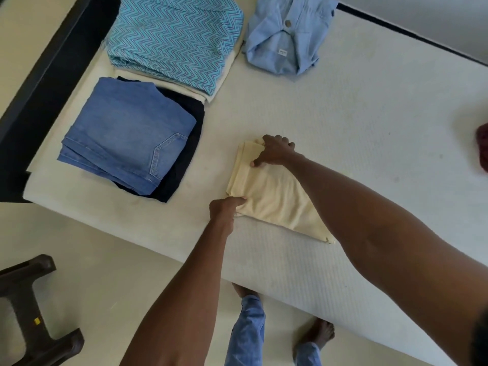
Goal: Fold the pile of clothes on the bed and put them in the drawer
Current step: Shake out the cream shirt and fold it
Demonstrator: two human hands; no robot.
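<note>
**No legible text**

A small white tag (282,52) sits on the light blue shirt (287,35), but its print is too small and blurred to read. A yellow sticker (37,321) on the dark stool (31,307) shows no readable marks. Nothing else carries writing.

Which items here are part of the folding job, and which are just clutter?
Job:
- cream garment, pinched by left hand and right hand
- folded jeans on a dark garment
- zigzag cloth
- light blue shirt
- mattress

Lying about:
- dark plastic stool on the floor
- maroon item at right edge, unclear
</note>
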